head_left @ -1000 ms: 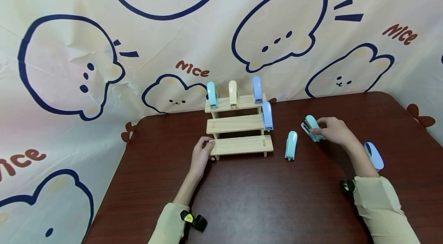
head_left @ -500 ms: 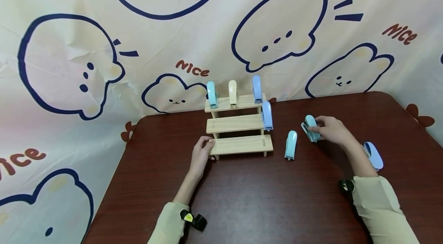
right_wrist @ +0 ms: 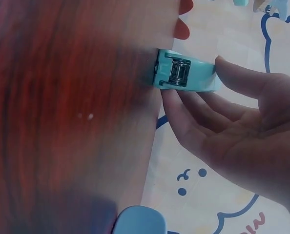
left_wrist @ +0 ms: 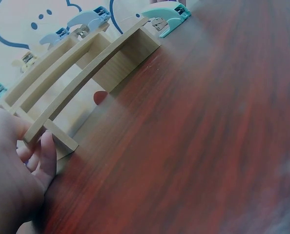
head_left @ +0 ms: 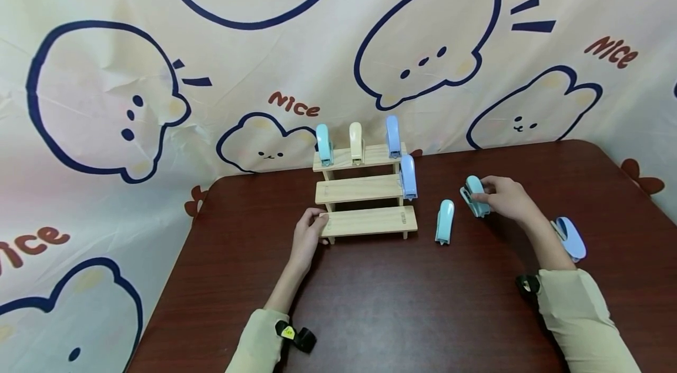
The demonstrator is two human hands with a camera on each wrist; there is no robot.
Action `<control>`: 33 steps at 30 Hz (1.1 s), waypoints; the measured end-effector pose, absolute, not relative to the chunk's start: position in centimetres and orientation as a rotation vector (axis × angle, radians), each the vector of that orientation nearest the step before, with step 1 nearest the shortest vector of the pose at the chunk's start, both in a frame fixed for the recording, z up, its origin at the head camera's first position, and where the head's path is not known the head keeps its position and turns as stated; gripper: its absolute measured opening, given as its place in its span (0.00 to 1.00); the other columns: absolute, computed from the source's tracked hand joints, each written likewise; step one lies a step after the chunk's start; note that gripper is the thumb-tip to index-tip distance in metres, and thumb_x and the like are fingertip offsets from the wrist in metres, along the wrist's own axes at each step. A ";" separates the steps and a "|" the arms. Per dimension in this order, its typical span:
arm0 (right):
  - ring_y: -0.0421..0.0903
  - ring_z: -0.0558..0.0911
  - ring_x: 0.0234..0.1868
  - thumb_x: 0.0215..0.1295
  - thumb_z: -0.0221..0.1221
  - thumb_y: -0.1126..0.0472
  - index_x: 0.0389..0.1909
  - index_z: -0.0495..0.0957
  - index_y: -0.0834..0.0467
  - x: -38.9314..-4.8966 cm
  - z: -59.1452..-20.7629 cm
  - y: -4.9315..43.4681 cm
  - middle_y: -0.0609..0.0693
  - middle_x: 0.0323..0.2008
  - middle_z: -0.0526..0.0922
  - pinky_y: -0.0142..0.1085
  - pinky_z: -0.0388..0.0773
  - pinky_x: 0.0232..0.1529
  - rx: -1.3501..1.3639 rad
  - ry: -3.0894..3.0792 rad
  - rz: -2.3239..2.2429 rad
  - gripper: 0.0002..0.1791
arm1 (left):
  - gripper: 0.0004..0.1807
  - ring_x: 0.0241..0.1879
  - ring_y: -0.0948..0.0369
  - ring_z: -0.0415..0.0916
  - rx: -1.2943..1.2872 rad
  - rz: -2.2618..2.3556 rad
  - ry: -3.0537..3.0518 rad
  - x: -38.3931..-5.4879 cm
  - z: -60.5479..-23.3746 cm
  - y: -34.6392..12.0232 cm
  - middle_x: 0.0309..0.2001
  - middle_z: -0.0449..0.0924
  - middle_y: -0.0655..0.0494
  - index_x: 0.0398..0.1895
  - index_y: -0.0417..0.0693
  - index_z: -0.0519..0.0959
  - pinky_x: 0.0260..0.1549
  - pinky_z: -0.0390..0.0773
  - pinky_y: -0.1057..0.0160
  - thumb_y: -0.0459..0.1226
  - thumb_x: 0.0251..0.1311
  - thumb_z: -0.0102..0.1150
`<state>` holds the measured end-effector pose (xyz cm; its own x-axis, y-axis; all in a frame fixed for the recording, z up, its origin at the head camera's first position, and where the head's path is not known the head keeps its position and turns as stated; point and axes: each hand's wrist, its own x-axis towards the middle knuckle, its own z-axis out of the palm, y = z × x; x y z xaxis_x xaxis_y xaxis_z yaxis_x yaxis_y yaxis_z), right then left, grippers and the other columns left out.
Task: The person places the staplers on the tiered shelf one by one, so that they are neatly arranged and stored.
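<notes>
Grip of the right hand (head_left: 509,199) is drawn in to the width of a mint stapler (head_left: 477,186), thumb and fingers pinching it above the right half of a dark brown table (head_left: 391,302); whether it touches the tabletop is hard to tell. The stapler lies at the fingertips, left of the palm, the right hand plainly nearer than the left. Its long axis runs mostly away from the person, the rounded far end leaning left; the wooden stand (head_left: 359,189) is off to its left. A blue stapler (head_left: 572,238) rests just right of the right forearm (head_left: 547,244), partly hidden. The left hand (head_left: 307,237) pinches the left end of the stand's lowest step, thumb on top, fingers beneath. Between stand and held stapler, a second mint stapler (head_left: 445,221) points nearly straight away. Farther back, another blue stapler (head_left: 408,176) sits at the middle step's right end; a third mint stapler (head_left: 325,145), a cream stapler (head_left: 357,143) and a third blue stapler (head_left: 393,136) line the top step before a printed cloth (head_left: 291,67).
</notes>
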<state>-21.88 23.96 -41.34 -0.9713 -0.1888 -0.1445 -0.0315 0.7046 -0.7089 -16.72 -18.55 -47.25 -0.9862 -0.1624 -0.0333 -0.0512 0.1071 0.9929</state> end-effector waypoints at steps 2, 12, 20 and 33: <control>0.56 0.80 0.41 0.76 0.59 0.58 0.66 0.66 0.78 -21.9 -41.3 24.0 0.73 0.53 0.77 0.40 0.82 0.38 -0.181 2.702 -1.112 0.31 | 0.13 0.26 0.61 0.75 0.218 -2.035 -2.280 -16.7 -47.2 -18.6 0.34 0.74 0.54 0.52 0.35 0.78 0.22 0.77 0.67 0.36 0.74 0.56; 0.52 0.80 0.38 0.75 0.60 0.59 0.63 0.69 0.80 -21.9 -41.3 23.8 0.70 0.48 0.78 0.39 0.82 0.36 -0.179 2.702 -1.110 0.29 | 0.11 0.26 0.59 0.76 0.210 -2.039 -2.316 -15.2 -44.2 -18.0 0.33 0.75 0.52 0.51 0.31 0.78 0.25 0.79 0.63 0.33 0.74 0.54; 0.53 0.79 0.39 0.75 0.60 0.59 0.61 0.71 0.80 -21.7 -41.1 24.1 0.70 0.47 0.80 0.38 0.79 0.35 -0.143 2.714 -1.135 0.27 | 0.11 0.27 0.59 0.75 0.194 -2.050 -2.299 -14.7 -43.6 -17.7 0.33 0.75 0.53 0.50 0.31 0.78 0.25 0.79 0.64 0.32 0.74 0.54; 0.49 0.82 0.43 0.79 0.54 0.62 0.65 0.65 0.82 -21.3 -40.1 24.4 0.75 0.55 0.76 0.36 0.85 0.41 -0.075 2.654 -1.368 0.28 | 0.11 0.26 0.60 0.75 0.203 -2.053 -2.299 -14.9 -43.6 -17.8 0.33 0.74 0.53 0.51 0.31 0.77 0.25 0.79 0.64 0.33 0.74 0.54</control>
